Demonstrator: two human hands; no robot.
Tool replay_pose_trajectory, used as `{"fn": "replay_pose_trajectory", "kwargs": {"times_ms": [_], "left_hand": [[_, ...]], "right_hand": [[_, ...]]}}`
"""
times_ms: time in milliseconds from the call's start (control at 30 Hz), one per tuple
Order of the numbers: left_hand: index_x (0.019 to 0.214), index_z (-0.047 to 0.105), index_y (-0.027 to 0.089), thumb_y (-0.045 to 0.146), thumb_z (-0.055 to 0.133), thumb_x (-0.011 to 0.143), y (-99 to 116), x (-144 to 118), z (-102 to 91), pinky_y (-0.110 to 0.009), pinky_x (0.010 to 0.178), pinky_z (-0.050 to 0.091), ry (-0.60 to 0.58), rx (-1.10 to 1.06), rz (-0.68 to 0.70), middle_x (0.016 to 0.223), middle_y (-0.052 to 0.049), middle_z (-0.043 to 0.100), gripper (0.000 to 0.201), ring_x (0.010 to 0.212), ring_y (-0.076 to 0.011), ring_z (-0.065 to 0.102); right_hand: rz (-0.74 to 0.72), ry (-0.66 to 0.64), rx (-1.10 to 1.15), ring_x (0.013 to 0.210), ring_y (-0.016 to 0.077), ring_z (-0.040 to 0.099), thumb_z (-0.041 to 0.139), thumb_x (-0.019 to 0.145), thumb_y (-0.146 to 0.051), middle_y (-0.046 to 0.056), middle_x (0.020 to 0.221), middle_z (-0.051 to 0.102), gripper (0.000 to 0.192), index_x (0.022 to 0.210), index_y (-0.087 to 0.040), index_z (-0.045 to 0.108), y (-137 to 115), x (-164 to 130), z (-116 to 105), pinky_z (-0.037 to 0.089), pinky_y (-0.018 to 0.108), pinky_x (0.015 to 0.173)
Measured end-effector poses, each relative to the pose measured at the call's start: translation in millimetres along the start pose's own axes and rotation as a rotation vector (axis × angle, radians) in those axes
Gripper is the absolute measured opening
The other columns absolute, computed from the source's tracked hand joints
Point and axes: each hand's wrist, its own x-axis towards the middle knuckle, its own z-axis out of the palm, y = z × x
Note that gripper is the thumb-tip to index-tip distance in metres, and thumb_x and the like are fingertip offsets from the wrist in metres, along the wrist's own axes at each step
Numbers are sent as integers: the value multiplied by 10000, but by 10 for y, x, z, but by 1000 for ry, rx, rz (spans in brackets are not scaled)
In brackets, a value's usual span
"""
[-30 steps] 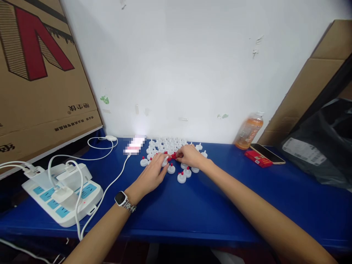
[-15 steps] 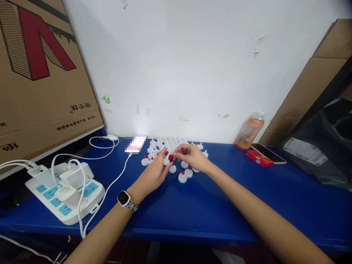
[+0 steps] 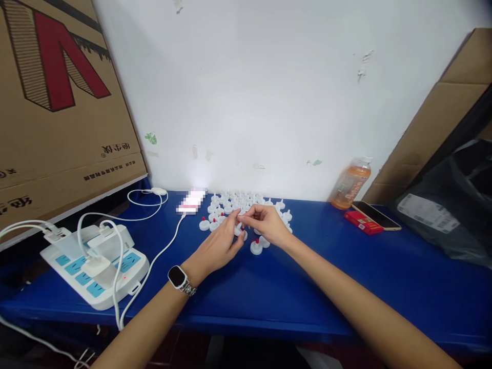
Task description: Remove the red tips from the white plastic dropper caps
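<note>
Caps (image 3: 247, 199), white with upright spouts, stand crowded together on the middle of the blue table (image 3: 238, 292), toward the wall (image 3: 246, 113). Several nearer ones carry red tips (image 3: 203, 219): a few just left of the left hand (image 3: 218, 245), and one in front, just below the right hand (image 3: 269, 221), beside another white cap. Between the two hands, over the near side of the crowd, a tilted cap (image 3: 239, 228) shows in the left grip, pinched between thumb and fingers, partly hidden. The right grip is pressed together at thumb and forefinger, their tips meeting the left fingertips just above this cap; whether they pinch something small cannot be told.

A watch (image 3: 177, 277) with a metal band sits on the left wrist. Left of the caps lies a lit, blurred-out screen (image 3: 191, 201) with a white cable (image 3: 169, 242) running from it toward the near edge. Further left, a power strip (image 3: 105, 302) bears plugged-in chargers (image 3: 98, 269), with a cardboard box (image 3: 88, 138) behind it. On the right, well apart from the caps, a bottle (image 3: 350, 185) of orange drink stands by the wall; near it lie a red packet (image 3: 363, 222) and a phone (image 3: 374, 215), with a dark bag (image 3: 453, 189) beyond.
</note>
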Motion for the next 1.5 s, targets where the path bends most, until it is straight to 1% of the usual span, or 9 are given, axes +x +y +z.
{"fn": "replay_pose_trajectory", "kwargs": {"times_ms": [200, 300, 433, 533, 667, 767, 967, 1300, 1500], "left_hand": [[1561, -60, 185, 379, 371, 1011, 42, 14, 29, -469, 1139, 359, 30, -50, 18, 1588, -200, 239, 724, 1446, -295, 325], [1562, -58, 198, 397, 401, 1002, 36, 55, 53, -469, 1115, 386, 59, -43, 28, 1544, -197, 322, 751, 1413, -299, 377], [1557, 77, 224, 437, 492, 961, -20, 96, 34, -461, 996, 479, 118, 23, 2, 1302, -147, 526, 756, 1189, -286, 558], [1456, 346, 237, 396, 461, 979, -65, 99, -3, -440, 955, 494, 119, 59, 9, 1174, -102, 547, 516, 1089, -255, 577], [1238, 567, 254, 357, 432, 995, -79, 106, -1, -423, 952, 479, 54, 83, 89, 1135, -78, 551, 297, 1076, -241, 558], [1151, 605, 248, 316, 428, 997, -80, 113, 25, -420, 929, 472, 19, 101, 126, 1092, -68, 572, 244, 1018, -230, 552], [1023, 603, 226, 248, 413, 995, -105, 128, 28, -411, 926, 454, 23, 96, 125, 1024, -55, 590, 194, 989, -219, 542], [1103, 590, 228, 291, 424, 993, -60, 121, 9, -394, 919, 462, 54, 106, 113, 1088, -65, 575, 209, 1035, -224, 545], [1113, 627, 221, 266, 503, 950, 103, 621, -64, -394, 937, 449, -33, 294, 216, 1152, -82, 584, 209, 1076, -248, 524]], "right_hand": [[-58, 20, -92, 612, 139, 566, 712, 771, -509, 19, 677, 643, 340, 703, -200, 586, -16, -37, 91, 468, 275, 576], [-90, -2, -182, 617, 138, 557, 680, 801, -472, 16, 680, 642, 306, 712, -197, 578, -84, -12, -2, 456, 271, 582], [-180, 154, -393, 593, 130, 532, 643, 823, -380, -2, 642, 622, 226, 717, -194, 570, -117, 67, -272, 415, 260, 578], [-136, 277, -558, 592, 134, 540, 635, 807, -319, -2, 638, 622, 167, 715, -191, 582, -53, 101, -409, 405, 256, 572], [-83, 115, -631, 627, 135, 574, 620, 800, -255, 12, 695, 670, 99, 735, -181, 632, 95, 101, -383, 420, 248, 596], [-80, -14, -672, 612, 123, 565, 613, 813, -243, -1, 685, 676, 98, 752, -180, 657, 168, 108, -350, 399, 236, 588], [-85, -20, -879, 638, 127, 579, 633, 758, -167, -7, 683, 683, 66, 725, -185, 688, 136, 139, -515, 383, 241, 641], [20, 172, -1174, 879, 221, 573, 545, 858, -297, 53, 836, 700, 195, 809, -205, 709, 130, 213, -829, 332, 343, 816], [77, 132, -1171, 927, 237, 551, 607, 838, -348, 48, 843, 695, 171, 830, -221, 721, 180, 295, -790, 286, 385, 864]]}}
